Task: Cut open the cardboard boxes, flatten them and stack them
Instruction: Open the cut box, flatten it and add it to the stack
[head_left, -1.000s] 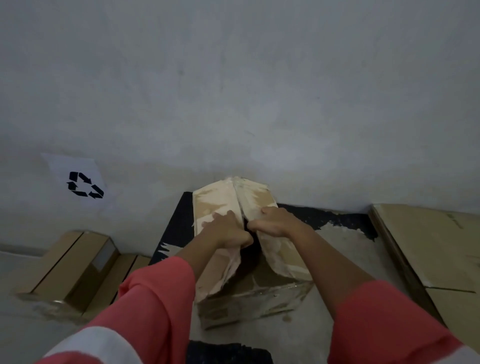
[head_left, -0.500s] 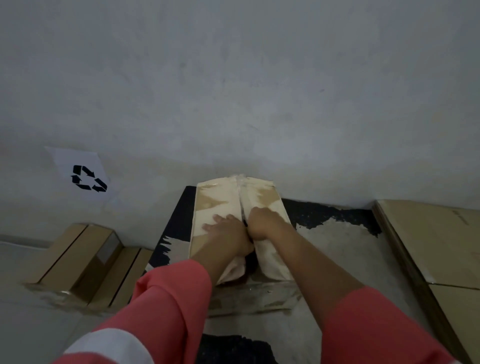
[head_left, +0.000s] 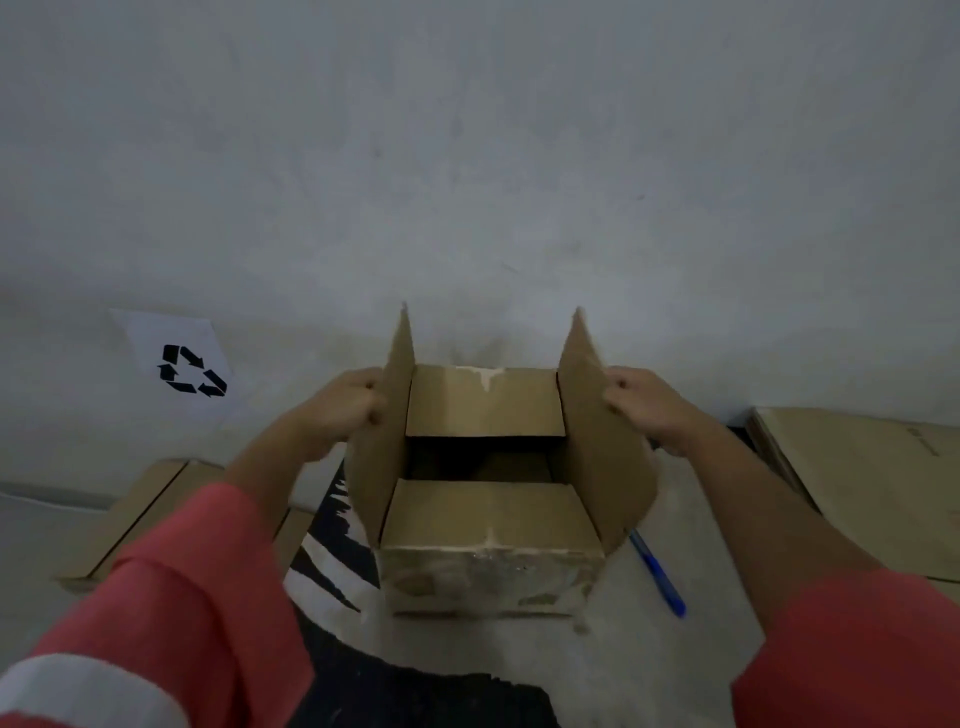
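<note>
The box (head_left: 488, 577) sits in the middle of a worn surface (head_left: 649, 660) of pale and black patches, close to the grey wall (head_left: 467, 156). Its top is open. The left flap (head_left: 382, 436) and right flap (head_left: 597, 441) stand up on either side, while the far and near flaps lie folded inward with a dark gap between them. The left hand (head_left: 343, 410) grips the left flap from outside with curled fingers, and the right hand (head_left: 649, 408) grips the right flap the same way. Both arms wear red sleeves. A blue tool (head_left: 657, 577) lies on the surface just beside the box's right near corner. Flat cardboard (head_left: 857, 478) lies off to the right, more boxes (head_left: 150, 509) sit lower on the left, and a recycling sign (head_left: 182, 364) is stuck on the wall above them.
</note>
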